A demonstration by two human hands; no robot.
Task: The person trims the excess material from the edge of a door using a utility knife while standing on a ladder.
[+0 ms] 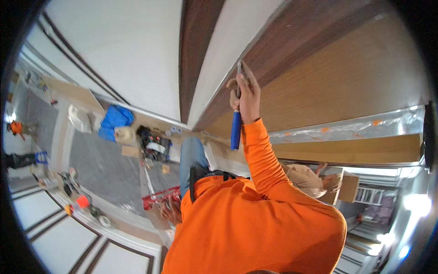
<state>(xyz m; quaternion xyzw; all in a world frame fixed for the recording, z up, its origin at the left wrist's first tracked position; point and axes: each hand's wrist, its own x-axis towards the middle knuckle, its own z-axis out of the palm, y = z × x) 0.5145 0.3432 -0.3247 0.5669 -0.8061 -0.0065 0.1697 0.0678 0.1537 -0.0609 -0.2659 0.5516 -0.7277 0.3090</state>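
Note:
My right hand (249,98) is raised at arm's length, closed round a slim tool (236,130) with a blue handle and a narrow metal blade. Whether it is a chisel or a scraper I cannot tell. Its blade tip lies at the seam beside the dark brown wood trim (269,59), bordering a white panel strip (228,45). Down at my left side, my left hand (170,212) has bent fingers against a red frame-like object (159,197), seemingly gripping it; part of this hand is hidden by my orange sleeve.
A blue bag (116,121), a white sack (79,118) and a black tool bag (155,144) lie on the floor to the left. Another person (305,178) in beige is close by on the right. Farther left, someone in orange (16,128) is visible.

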